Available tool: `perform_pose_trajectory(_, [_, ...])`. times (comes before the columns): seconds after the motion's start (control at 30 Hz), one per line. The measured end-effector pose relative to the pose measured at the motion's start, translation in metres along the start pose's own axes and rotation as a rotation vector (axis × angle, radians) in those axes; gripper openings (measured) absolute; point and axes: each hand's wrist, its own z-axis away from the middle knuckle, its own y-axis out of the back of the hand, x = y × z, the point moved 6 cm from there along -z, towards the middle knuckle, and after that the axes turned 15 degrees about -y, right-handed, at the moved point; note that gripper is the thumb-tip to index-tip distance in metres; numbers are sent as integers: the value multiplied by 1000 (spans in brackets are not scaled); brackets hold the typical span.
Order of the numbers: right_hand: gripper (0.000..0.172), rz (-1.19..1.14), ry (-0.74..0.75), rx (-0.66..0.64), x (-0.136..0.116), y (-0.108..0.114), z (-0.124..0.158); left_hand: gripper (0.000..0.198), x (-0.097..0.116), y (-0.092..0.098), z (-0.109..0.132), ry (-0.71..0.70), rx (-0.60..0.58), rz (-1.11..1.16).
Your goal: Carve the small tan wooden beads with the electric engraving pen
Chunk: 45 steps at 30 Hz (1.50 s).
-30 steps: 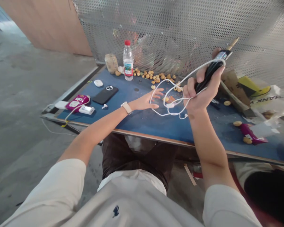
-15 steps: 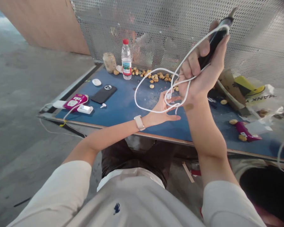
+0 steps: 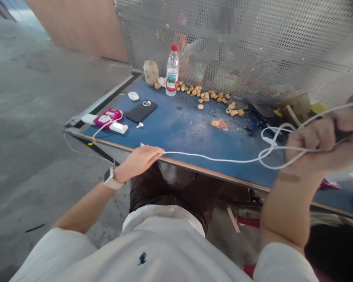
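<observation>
My left hand (image 3: 142,159) is closed on a white cable (image 3: 211,158) near the table's front edge, with a small white end showing beyond the fingers. From there the cable runs nearly straight to the right, then loops below my right hand (image 3: 320,141). That hand is raised at the right edge, its fingers wrapped round a black pen-shaped tool (image 3: 348,127), and part of the cable lies across it. The tool's far end is cut off by the frame. A white plug-like piece (image 3: 269,140) hangs among the loops.
On the blue table (image 3: 182,133) are a magenta power strip (image 3: 108,116) with white adapters, a black phone (image 3: 141,111), an earbud (image 3: 139,125), its case (image 3: 133,96), a water bottle (image 3: 172,74) and several small tan round pieces (image 3: 206,96). Perforated metal mesh (image 3: 247,47) stands behind.
My left hand has moved left and closed on the cable, drawing it out into a long line. My right hand has moved right and lower with the black tool. The view has shifted.
</observation>
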Motion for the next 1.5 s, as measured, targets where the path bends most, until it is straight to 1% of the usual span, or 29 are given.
perform_pose_trajectory(0.03, [69, -63, -35, -64, 5, -4, 15, 44, -12, 11, 16, 11, -7, -94])
perform_pose_trajectory(0.07, [57, -129, -104, -170, 12, -12, 28, 46, -23, 23, 31, 14, -18, -191])
perform_pose_trajectory(0.1, [56, -224, -173, -233, 18, -18, 39, 47, -32, 34, 44, 12, -32, -288])
perform_pose_trajectory(0.17, [66, -345, -293, -381, 29, -35, 57, 43, -48, 55, 62, 29, -8, -452])
perform_pose_trajectory(0.23, [71, -367, -313, -477, 32, -53, 69, 35, -57, 72, 70, 82, 58, -577])
perform_pose_trajectory(0.27, [71, -334, -299, -518, 32, -63, 73, 33, -59, 77, 70, 120, 92, -627])
perform_pose_trajectory(0.3, [69, -278, -280, -560, 30, -75, 77, 33, -59, 77, 68, 144, 111, -658])
perform_pose_trajectory(0.33, [65, -198, -252, -601, 27, -88, 80, 35, -56, 74, 63, 150, 113, -671])
perform_pose_trajectory(0.4, [55, 3, -151, -696, 18, -121, 86, 44, -46, 54, 49, 101, 56, -643])
perform_pose_trajectory(0.47, [48, 113, -27, -792, 6, -161, 94, 52, -33, 30, 34, 44, 1, -611])
perform_pose_trajectory(0.53, [34, 165, 51, -893, -4, -206, 104, 50, -22, 12, 24, 26, -11, -605])
perform_pose_trajectory(0.6, [21, 231, 105, -970, -11, -251, 114, 46, -15, 4, 19, 47, 14, -644])
perform_pose_trajectory(0.7, [19, 363, 189, -1075, -20, -311, 133, 45, -10, 2, 21, 74, 48, -678])
perform_pose_trajectory(0.77, [17, 382, 215, -1138, -26, -343, 146, 43, -8, 2, 24, 78, 57, -680])
perform_pose_trajectory(0.87, [17, 410, 222, -1184, -34, -378, 163, 41, -4, -1, 30, 88, 83, -677])
perform_pose_trajectory(0.93, [17, 468, 227, -1159, -35, -395, 169, 40, -2, -5, 32, 110, 114, -650])
perform_pose_trajectory(1.0, [15, 501, 239, -1118, -36, -407, 174, 39, 0, -11, 34, 120, 140, -602])
perform_pose_trajectory(1.03, [17, 493, 249, -1112, -36, -411, 176, 39, 1, -14, 35, 110, 152, -571])
perform_pose_trajectory(1.1, [20, 435, 269, -1133, -37, -419, 181, 39, 1, -14, 37, 70, 190, -516])
perform_pose_trajectory(1.17, [18, 366, 271, -1159, -35, -426, 184, 35, -5, -1, 43, 49, 274, -490])
perform_pose_trajectory(1.2, [16, 340, 257, -1160, -34, -430, 184, 31, -13, 11, 48, 63, 335, -493])
perform_pose_trajectory(1.27, [10, 297, 195, -1147, -29, -437, 182, 21, -34, 43, 61, 143, 481, -496])
perform_pose_trajectory(1.3, [10, 271, 150, -1144, -26, -441, 181, 17, -48, 62, 69, 210, 550, -500])
perform_pose_trajectory(1.33, [15, 238, 98, -1149, -24, -445, 181, 15, -62, 79, 75, 273, 600, -507])
perform_pose_trajectory(1.37, [20, 201, 48, -1158, -21, -450, 180, 12, -75, 94, 79, 315, 618, -508])
perform_pose_trajectory(1.4, [23, 165, -1, -1167, -19, -454, 180, 11, -87, 105, 81, 331, 609, -499])
perform_pose_trajectory(1.43, [22, 135, -43, -1173, -18, -457, 180, 13, -97, 112, 81, 326, 562, -475])
perform_pose_trajectory(1.5, [14, 103, -87, -1170, -17, -461, 179, 23, -113, 117, 77, 309, 431, -421])
